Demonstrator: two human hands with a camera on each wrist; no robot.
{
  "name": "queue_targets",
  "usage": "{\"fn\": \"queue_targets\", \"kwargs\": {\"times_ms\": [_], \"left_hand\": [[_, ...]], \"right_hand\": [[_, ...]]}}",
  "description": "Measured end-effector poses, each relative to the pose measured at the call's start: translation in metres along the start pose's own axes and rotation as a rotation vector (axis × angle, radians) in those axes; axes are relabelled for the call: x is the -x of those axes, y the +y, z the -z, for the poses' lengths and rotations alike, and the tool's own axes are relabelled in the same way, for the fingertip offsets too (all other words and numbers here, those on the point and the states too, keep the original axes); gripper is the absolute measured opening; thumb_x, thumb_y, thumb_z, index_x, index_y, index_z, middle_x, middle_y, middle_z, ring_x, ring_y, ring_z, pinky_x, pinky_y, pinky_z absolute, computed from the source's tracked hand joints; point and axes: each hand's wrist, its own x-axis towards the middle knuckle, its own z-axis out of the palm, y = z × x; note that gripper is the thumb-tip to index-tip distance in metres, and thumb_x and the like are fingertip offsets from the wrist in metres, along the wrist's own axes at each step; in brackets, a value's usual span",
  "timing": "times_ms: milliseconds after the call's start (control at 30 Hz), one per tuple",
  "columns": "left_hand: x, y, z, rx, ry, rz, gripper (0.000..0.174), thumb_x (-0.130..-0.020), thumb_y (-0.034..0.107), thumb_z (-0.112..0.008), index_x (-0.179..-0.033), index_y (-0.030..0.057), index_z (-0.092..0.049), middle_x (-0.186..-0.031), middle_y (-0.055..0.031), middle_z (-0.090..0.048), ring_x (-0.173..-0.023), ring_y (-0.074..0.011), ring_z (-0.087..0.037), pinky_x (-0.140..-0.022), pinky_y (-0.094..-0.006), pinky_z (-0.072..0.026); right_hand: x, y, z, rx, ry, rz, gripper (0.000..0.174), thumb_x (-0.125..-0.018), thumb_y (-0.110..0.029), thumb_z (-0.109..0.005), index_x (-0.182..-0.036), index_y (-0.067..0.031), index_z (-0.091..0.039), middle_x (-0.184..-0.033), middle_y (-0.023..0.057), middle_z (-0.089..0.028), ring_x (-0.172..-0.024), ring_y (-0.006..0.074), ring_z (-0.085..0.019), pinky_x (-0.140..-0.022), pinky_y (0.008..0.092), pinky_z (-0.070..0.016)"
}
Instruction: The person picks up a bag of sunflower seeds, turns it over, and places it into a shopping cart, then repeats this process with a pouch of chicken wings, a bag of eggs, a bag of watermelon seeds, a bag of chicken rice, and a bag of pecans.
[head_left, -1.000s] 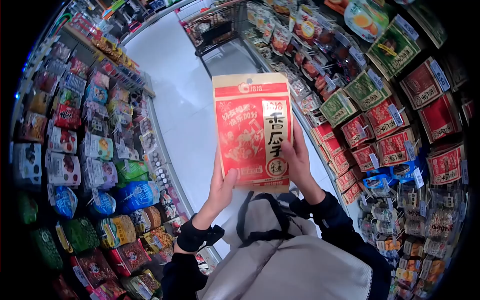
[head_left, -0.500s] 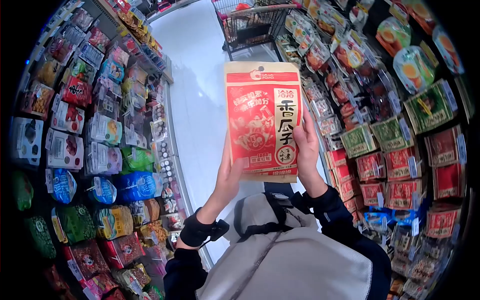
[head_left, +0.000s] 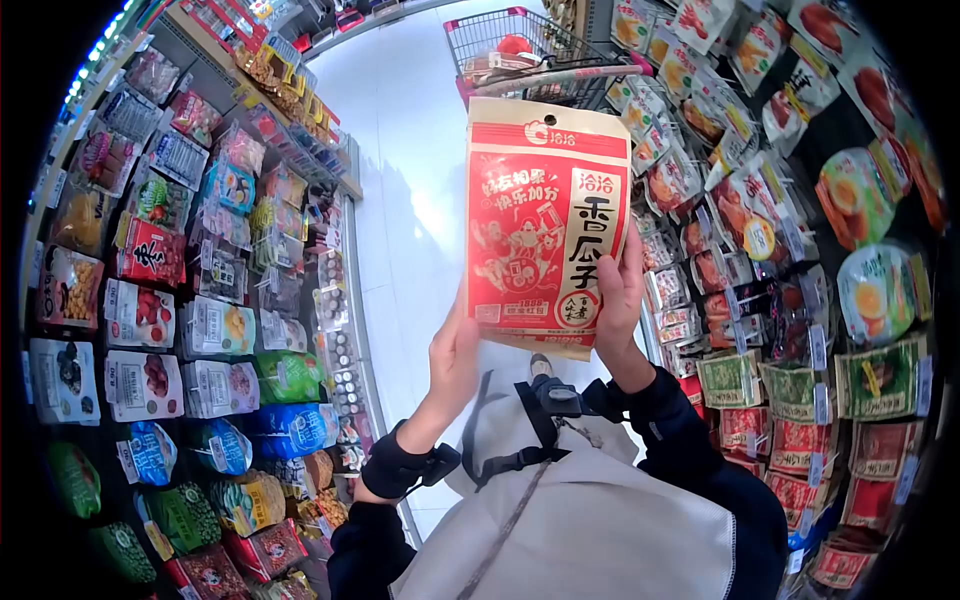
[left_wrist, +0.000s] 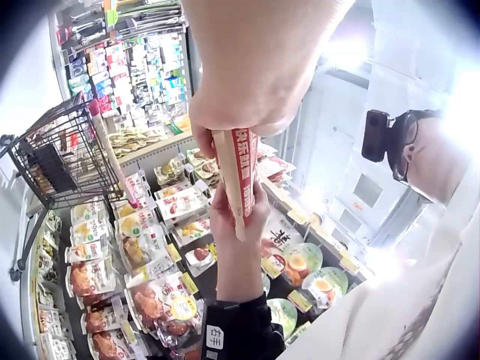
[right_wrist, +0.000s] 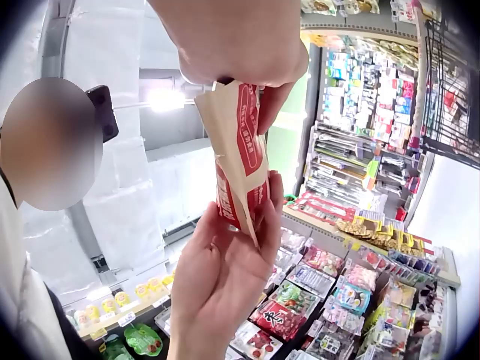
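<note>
A red and tan paper bag [head_left: 545, 225] with large dark lettering is held upright, its printed front facing the head camera. My left hand [head_left: 452, 368] grips the lower left edge, most of its fingers hidden behind the bag. On the right edge, my right hand [head_left: 620, 303] pinches the bag with the thumb in front. The left wrist view shows the bag [left_wrist: 238, 176] edge-on between both hands. From the right wrist, its side [right_wrist: 244, 154] is visible, with the left hand [right_wrist: 225, 274] round the lower part.
Packaged foods [head_left: 145, 385] hang in rows on the left. On the right are more packets, including green bags [head_left: 880, 380] and red ones. A wire shopping cart [head_left: 520, 50] with items inside stands ahead. Pale floor [head_left: 395, 260] runs between the shelves.
In the head view, the bag and both hands have shifted right, and the bag sits higher. More of the cart shows, while the right shelf's packets appear lower. Both hands still hold the bag.
</note>
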Motion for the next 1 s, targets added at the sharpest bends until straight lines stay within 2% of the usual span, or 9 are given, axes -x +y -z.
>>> {"fn": "queue_targets", "kwargs": {"times_ms": [167, 333, 600, 700, 767, 967, 1000], "left_hand": [[-0.039, -0.013, 0.036, 0.107, 0.084, 0.007, 0.052, -0.093, 0.030, -0.030, -0.131, -0.0049, -0.022, -0.129, -0.0122, -0.035, -0.114, -0.0191, -0.039, -0.094, -0.0329, -0.0339], [-0.078, -0.030, 0.087, 0.206, 0.132, 0.040, 0.049, -0.093, 0.028, -0.032, -0.129, -0.0052, -0.027, -0.126, -0.0114, -0.039, -0.113, -0.0187, -0.042, -0.092, -0.0327, -0.0357], [-0.164, -0.072, 0.230, 0.247, 0.136, 0.015, 0.043, -0.092, 0.020, -0.038, -0.126, -0.0054, -0.034, -0.120, -0.0105, -0.046, -0.107, -0.0168, -0.047, -0.090, -0.0310, -0.0384], [-0.190, -0.075, 0.285, 0.318, 0.172, 0.088, 0.039, -0.091, 0.017, -0.041, -0.122, -0.0054, -0.040, -0.118, -0.0114, -0.049, -0.107, -0.0145, -0.045, -0.092, -0.0275, -0.0336], [-0.206, -0.087, 0.318, 0.329, 0.170, 0.110, 0.037, -0.090, 0.014, -0.043, -0.122, -0.0041, -0.041, -0.115, -0.0093, -0.051, -0.102, -0.0131, -0.048, -0.089, -0.0266, -0.0362], [-0.259, -0.116, 0.377, 0.346, 0.170, 0.196, 0.036, -0.089, 0.013, -0.044, -0.121, -0.0043, -0.042, -0.115, -0.0094, -0.052, -0.101, -0.0122, -0.048, -0.088, -0.0250, -0.0362], [-0.267, -0.123, 0.384, 0.307, 0.170, 0.188, 0.038, -0.090, 0.014, -0.043, -0.122, -0.0046, -0.040, -0.111, -0.0088, -0.054, -0.096, -0.0115, -0.053, -0.083, -0.0251, -0.0419]], "right_hand": [[-0.047, 0.033, -0.032, -0.050, -0.092, -0.055, 0.053, -0.087, -0.010, -0.041, -0.132, 0.0008, -0.015, -0.127, 0.0120, -0.036, -0.113, 0.0146, -0.039, -0.093, 0.0277, -0.0323], [-0.086, 0.076, -0.076, -0.026, -0.105, -0.074, 0.055, -0.086, -0.010, -0.042, -0.133, -0.0010, -0.013, -0.128, 0.0124, -0.034, -0.112, 0.0146, -0.039, -0.093, 0.0278, -0.0331], [-0.158, 0.176, -0.182, -0.059, -0.095, -0.106, 0.055, -0.087, -0.016, -0.041, -0.133, -0.0021, -0.014, -0.128, 0.0110, -0.033, -0.114, 0.0153, -0.036, -0.094, 0.0294, -0.0305], [-0.185, 0.216, -0.225, -0.087, -0.093, -0.159, 0.055, -0.087, -0.016, -0.041, -0.133, -0.0025, -0.014, -0.129, 0.0115, -0.032, -0.115, 0.0153, -0.036, -0.095, 0.0291, -0.0293], [-0.200, 0.237, -0.248, -0.048, -0.080, -0.189, 0.055, -0.087, -0.018, -0.042, -0.133, -0.0025, -0.015, -0.127, 0.0118, -0.034, -0.113, 0.0152, -0.036, -0.095, 0.0286, -0.0291], [-0.244, 0.289, -0.292, -0.002, -0.015, -0.269, 0.056, -0.088, -0.020, -0.043, -0.133, -0.0026, -0.015, -0.124, 0.0116, -0.037, -0.110, 0.0138, -0.039, -0.093, 0.0268, -0.0310], [-0.251, 0.295, -0.296, -0.005, -0.006, -0.279, 0.055, -0.087, -0.017, -0.044, -0.133, -0.0025, -0.016, -0.124, 0.0111, -0.038, -0.109, 0.0136, -0.039, -0.092, 0.0265, -0.0317]]}}
